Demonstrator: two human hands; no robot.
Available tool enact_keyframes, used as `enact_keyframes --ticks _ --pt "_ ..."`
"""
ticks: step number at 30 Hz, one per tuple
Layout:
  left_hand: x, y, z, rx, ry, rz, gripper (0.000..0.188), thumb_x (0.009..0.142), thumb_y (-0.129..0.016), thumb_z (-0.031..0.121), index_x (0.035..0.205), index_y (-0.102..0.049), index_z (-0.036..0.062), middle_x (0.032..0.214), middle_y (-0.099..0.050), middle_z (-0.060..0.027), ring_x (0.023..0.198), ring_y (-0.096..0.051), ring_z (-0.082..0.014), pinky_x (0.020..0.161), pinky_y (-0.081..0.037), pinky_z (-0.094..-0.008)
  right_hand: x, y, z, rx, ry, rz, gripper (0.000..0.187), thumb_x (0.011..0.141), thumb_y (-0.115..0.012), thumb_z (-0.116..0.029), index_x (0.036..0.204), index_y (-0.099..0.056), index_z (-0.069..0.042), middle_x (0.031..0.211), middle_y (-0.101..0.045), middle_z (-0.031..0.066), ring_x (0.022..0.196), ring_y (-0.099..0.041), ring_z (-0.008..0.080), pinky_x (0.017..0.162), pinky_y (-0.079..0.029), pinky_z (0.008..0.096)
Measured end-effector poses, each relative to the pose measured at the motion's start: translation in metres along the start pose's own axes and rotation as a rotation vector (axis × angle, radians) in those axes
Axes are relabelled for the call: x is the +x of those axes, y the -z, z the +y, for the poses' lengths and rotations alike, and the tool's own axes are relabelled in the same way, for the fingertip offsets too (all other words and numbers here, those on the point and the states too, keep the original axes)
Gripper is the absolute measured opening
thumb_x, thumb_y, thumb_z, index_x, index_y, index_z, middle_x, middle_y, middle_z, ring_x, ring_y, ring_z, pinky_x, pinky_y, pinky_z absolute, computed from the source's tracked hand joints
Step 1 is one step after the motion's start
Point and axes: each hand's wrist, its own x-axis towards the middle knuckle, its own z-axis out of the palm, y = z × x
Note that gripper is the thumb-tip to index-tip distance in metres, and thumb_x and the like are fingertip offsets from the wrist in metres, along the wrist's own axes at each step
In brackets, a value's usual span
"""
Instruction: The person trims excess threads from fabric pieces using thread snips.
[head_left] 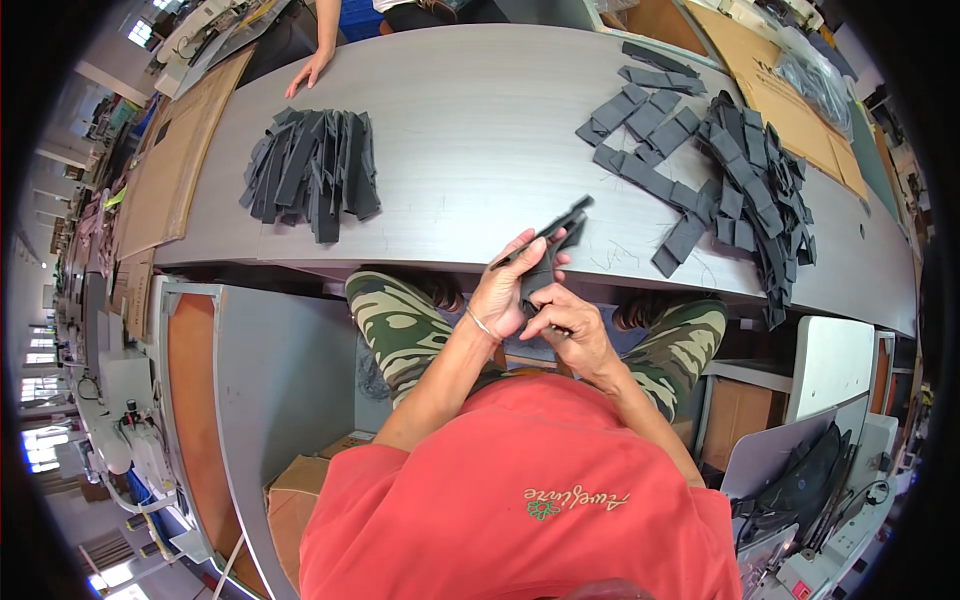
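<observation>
Both my hands are closed on a dark grey fabric strip (541, 275) held just over the table's near edge. My left hand (500, 295) grips it along its middle, thumb on top, and the far end sticks out past the fingers. At the near end, my right hand (575, 325) pinches the strip; what lies under those fingers is hidden. To the left on the table is a pile of similar dark strips (315, 165). A larger heap of folded dark strips (755, 185) lies to the right, partly hanging over the near edge.
The grey table (470, 120) spans the view ahead. Loose strips (645, 120) lie beside the right heap, with thread scraps nearby. Across the table, another person's hand (312, 72) rests near the left pile. Cardboard sheets (190, 150) border the left, and more cardboard (775, 90) the right.
</observation>
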Motion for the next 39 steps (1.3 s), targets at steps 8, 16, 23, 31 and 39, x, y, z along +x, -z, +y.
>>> enact_keyframes --ticks 8,16,23,31,39 --pt "-0.004 -0.007 0.010 0.510 -0.533 0.067 0.078 0.083 -0.063 0.003 0.145 -0.016 0.0014 0.118 -0.057 -0.0110 0.084 -0.055 -0.0068 0.072 -0.047 -0.0203 0.006 0.017 -0.013 0.389 -0.382 0.106 0.025 0.094 -0.056 -0.019 0.111 -0.063 -0.002 0.089 -0.069 0.0052 0.049 -0.033 -0.0016 0.043 -0.025 0.0158" --pt "-0.006 -0.005 -0.006 1.367 -0.869 0.094 0.085 0.080 -0.064 0.010 0.147 -0.013 0.0016 0.095 -0.058 -0.0127 0.090 -0.057 -0.0246 0.082 -0.045 -0.0338 0.014 0.011 -0.015 0.266 -0.392 0.294 0.023 0.089 -0.065 -0.017 0.075 -0.055 -0.002 0.064 -0.039 -0.0069 0.060 -0.033 0.0029 0.051 -0.027 0.0225" --pt "-0.006 0.018 0.028 1.071 -0.265 -0.230 0.072 0.084 -0.060 0.000 0.145 -0.022 0.0008 0.111 -0.060 -0.0089 0.085 -0.054 -0.0089 0.077 -0.045 -0.0255 0.008 0.035 -0.015 -0.022 -0.421 0.255 0.026 0.081 -0.068 -0.011 0.072 -0.047 0.000 0.059 -0.036 -0.0002 0.058 -0.032 0.0066 0.051 -0.029 0.0258" --pt "0.007 -0.018 0.024 0.559 -0.403 0.081 0.044 0.082 -0.071 0.011 0.114 -0.041 0.0023 0.097 -0.057 -0.0056 0.086 -0.055 -0.0105 0.075 -0.046 -0.0250 0.006 0.026 -0.020 -0.572 -0.173 0.215 0.016 0.065 -0.059 0.001 0.080 -0.053 -0.003 0.075 -0.055 0.0102 0.064 -0.055 0.0346 0.056 -0.043 0.0403" --pt "-0.007 -0.026 0.020 0.502 -0.474 -0.085 0.049 0.083 -0.060 0.001 0.123 -0.032 0.0073 0.097 -0.061 -0.0172 0.090 -0.062 -0.0226 0.082 -0.048 -0.0325 0.007 0.040 -0.015 -0.506 -0.237 0.351 0.020 0.067 -0.060 0.002 0.086 -0.059 -0.005 0.080 -0.055 0.0092 0.070 -0.059 0.0297 0.061 -0.046 0.0355"
